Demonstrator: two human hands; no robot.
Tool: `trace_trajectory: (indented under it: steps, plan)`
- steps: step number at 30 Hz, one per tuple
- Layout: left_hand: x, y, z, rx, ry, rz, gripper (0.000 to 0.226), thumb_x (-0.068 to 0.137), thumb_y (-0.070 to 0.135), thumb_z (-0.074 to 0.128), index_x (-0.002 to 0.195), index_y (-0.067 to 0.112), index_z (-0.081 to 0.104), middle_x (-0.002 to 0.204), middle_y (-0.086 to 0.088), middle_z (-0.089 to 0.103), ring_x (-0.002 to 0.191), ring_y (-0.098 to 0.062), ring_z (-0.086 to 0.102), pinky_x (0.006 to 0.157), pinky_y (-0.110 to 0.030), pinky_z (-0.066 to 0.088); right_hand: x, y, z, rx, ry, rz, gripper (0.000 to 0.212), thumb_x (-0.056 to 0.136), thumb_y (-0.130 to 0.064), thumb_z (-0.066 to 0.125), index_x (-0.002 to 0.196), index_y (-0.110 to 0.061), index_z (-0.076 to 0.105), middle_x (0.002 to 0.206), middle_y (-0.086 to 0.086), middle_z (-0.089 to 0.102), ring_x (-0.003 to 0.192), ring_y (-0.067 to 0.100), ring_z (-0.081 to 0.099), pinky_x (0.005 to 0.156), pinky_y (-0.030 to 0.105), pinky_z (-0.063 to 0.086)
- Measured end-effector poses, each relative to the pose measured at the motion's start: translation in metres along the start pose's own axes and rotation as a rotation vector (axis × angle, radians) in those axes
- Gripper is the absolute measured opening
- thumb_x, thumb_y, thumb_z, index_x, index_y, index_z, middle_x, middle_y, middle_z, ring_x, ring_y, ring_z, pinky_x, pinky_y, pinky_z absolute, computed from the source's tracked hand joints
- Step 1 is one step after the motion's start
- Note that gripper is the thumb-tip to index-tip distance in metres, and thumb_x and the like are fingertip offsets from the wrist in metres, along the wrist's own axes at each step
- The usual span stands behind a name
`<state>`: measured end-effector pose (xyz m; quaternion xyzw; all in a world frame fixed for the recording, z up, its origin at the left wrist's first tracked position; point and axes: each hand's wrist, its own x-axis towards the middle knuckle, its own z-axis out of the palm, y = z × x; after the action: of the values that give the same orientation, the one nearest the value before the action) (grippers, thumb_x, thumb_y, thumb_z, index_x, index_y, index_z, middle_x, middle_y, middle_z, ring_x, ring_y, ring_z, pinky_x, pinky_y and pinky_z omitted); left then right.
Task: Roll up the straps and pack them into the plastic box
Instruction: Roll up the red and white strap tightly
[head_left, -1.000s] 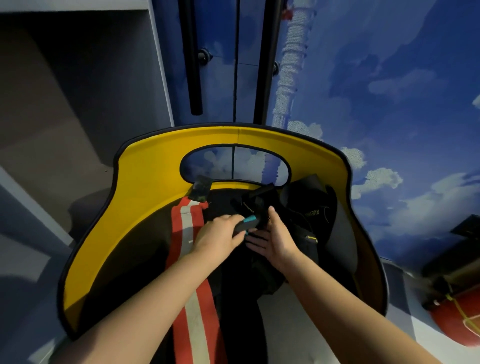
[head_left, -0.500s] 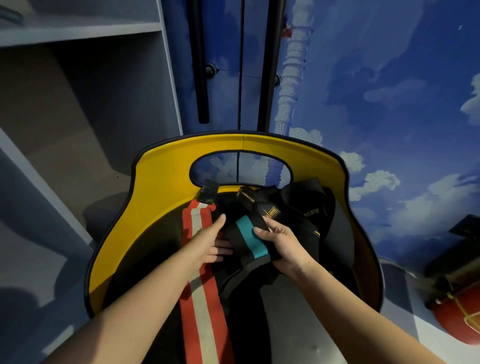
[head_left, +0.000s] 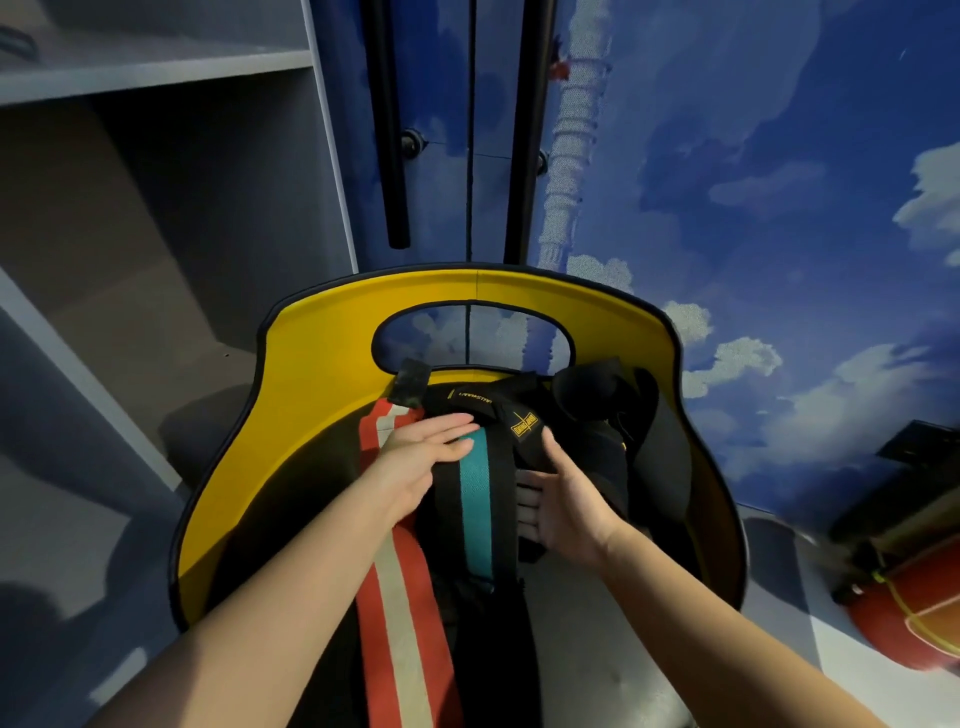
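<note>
The black strap with the teal stripe (head_left: 475, 488), a second ago bunched between the hands, now lies stretched flat on the yellow chair (head_left: 322, 364). The left hand (head_left: 421, 457) presses it with straight fingers; the right hand (head_left: 563, 501), relaxed, touches its edge. Rolling can likely begin; no plastic box shows.

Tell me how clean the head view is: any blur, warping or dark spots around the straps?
Head view: wide-angle warping bends the shelf edges and the yellow panel; light is dim, so the black straps merge into one dark mass; the teal strap and red-and-white strap read clearly; left hand and right hand look slightly soft.
</note>
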<state>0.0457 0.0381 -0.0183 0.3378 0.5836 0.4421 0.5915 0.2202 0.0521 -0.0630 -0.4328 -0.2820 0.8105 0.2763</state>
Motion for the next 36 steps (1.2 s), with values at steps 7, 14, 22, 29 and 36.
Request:
trace_trajectory:
  steps: [7,14,22,29,36]
  plan:
    - [-0.029,-0.020,0.010,0.204,-0.179,0.092,0.039,0.081,-0.005,0.065,0.107,0.024,0.062,0.108,0.008,0.069,0.101,0.005,0.059,0.095,-0.018,0.043,0.008,-0.017,0.025,-0.195,0.236,-0.124,0.023,0.090,-0.022,0.060,0.100,-0.002,0.066,0.095,0.017,0.068,0.082,0.026,0.066,0.070,0.032,0.054]
    - [-0.026,-0.019,0.000,-0.076,0.178,-0.109,0.025,0.088,0.040,0.060,0.106,0.023,0.056,0.113,-0.003,0.060,0.092,-0.024,0.061,0.079,-0.039,0.052,0.010,-0.010,0.034,-0.221,0.123,-0.410,0.012,0.089,0.002,0.055,0.091,-0.002,0.066,0.086,0.013,0.069,0.073,0.022,0.066,0.071,0.032,0.056]
    - [-0.007,-0.002,0.007,-0.272,-0.035,-0.462,0.051,0.086,0.052,0.055,0.101,0.004,0.062,0.094,-0.016,0.069,0.090,-0.029,0.065,0.079,-0.040,0.053,-0.005,-0.014,0.018,-0.214,-0.071,-0.540,0.019,0.089,0.006,0.051,0.101,-0.002,0.063,0.091,0.007,0.071,0.083,0.018,0.067,0.078,0.028,0.055]
    - [0.003,0.003,0.018,-0.220,0.063,-0.253,0.038,0.093,-0.003,0.048,0.130,0.004,0.052,0.127,-0.018,0.057,0.108,-0.026,0.059,0.093,-0.030,0.047,-0.020,-0.019,0.011,-0.258,-0.169,-0.321,0.037,0.082,-0.014,0.062,0.115,0.002,0.060,0.113,0.018,0.065,0.101,0.026,0.064,0.091,0.033,0.051]
    - [-0.007,0.011,0.018,-0.164,0.023,0.036,0.044,0.083,-0.013,0.058,0.118,0.013,0.062,0.122,-0.002,0.054,0.094,-0.012,0.061,0.072,-0.022,0.052,-0.012,-0.035,0.011,-0.011,0.050,-0.121,0.070,0.087,-0.063,0.041,0.121,-0.005,0.061,0.120,0.017,0.064,0.115,0.031,0.059,0.103,0.044,0.042]
